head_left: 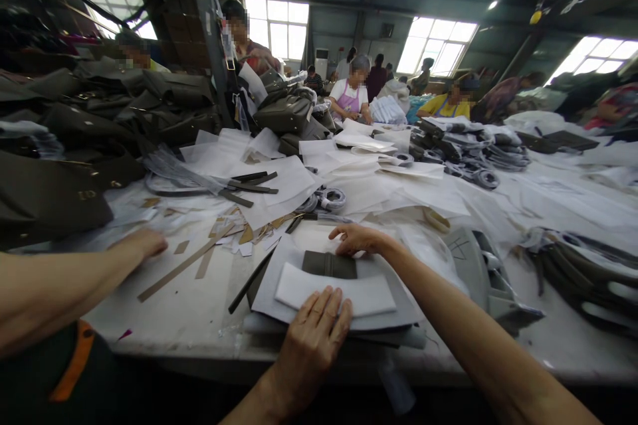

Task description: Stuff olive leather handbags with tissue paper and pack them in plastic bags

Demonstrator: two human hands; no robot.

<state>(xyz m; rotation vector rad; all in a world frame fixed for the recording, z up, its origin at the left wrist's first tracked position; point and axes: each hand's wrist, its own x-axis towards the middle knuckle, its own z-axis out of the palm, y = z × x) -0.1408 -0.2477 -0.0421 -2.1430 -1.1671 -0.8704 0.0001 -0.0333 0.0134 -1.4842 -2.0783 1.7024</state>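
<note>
My left hand (318, 339) lies with fingers stretched flat on a white, foam-like padded strip (359, 291). Under the strip is a light grey sheet (284, 265), on a stack of flat pieces at the table's front edge. A dark olive panel (331, 264) with a raised middle band shows beyond the strip, partly covered by it. At that panel's far right corner is my right hand (357, 239), its index finger reaching left and its fingers apart. Whether it touches the panel I cannot tell.
A co-worker's hand (144, 244) rests at the left, near brown strips (184, 265) and scraps. Olive bags (54, 192) are heaped far left. Wrapped straps (331, 198) and white sheets (369, 176) lie beyond. A grey holder (473, 265) and bundled olive pieces (583, 275) stand right.
</note>
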